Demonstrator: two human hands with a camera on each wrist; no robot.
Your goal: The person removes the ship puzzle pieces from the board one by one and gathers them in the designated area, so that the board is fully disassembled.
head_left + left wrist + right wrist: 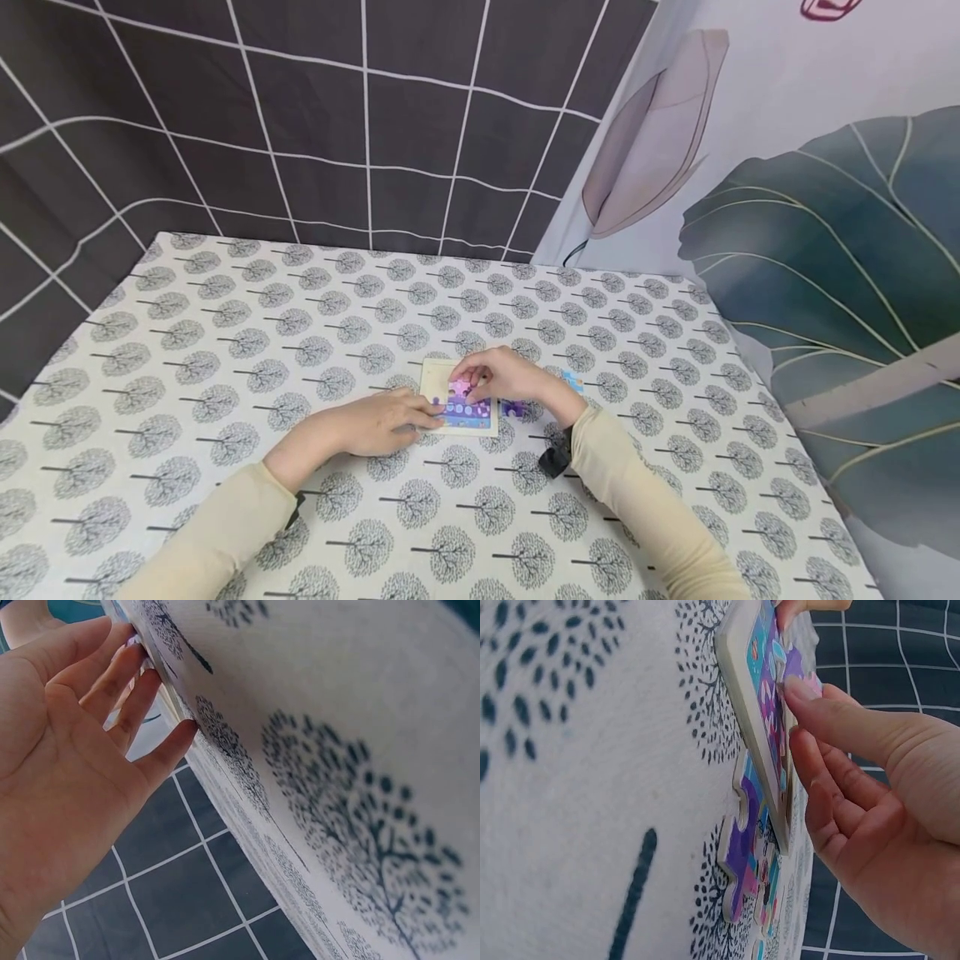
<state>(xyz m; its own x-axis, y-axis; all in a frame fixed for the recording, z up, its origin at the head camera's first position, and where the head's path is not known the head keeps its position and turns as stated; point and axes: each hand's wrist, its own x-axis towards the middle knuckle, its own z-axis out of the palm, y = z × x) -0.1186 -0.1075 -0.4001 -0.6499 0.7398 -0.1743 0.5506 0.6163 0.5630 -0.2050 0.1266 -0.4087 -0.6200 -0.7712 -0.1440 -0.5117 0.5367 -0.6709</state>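
Observation:
A jigsaw puzzle in a cream tray [435, 373] lies on the table, its lower part filled with purple and blue pieces. My left hand [384, 421] rests at the tray's left side, fingertips on its edge and on the picture. In the left wrist view, that hand's fingers [120, 686] are spread and slightly bent. Over the tray, my right hand [506, 375] pinches a pink and purple puzzle piece [459, 386] between thumb and fingers. The right wrist view shows the thumb [802, 690] low over the picture; the fingers partly hide the piece.
Loose purple puzzle pieces [739, 862] lie on the cloth against the tray's right side. Farther right is a light blue puzzle piece [572, 381]. A tree-patterned tablecloth [300, 350] covers the table. Behind it hangs a dark grid-patterned curtain [307, 108].

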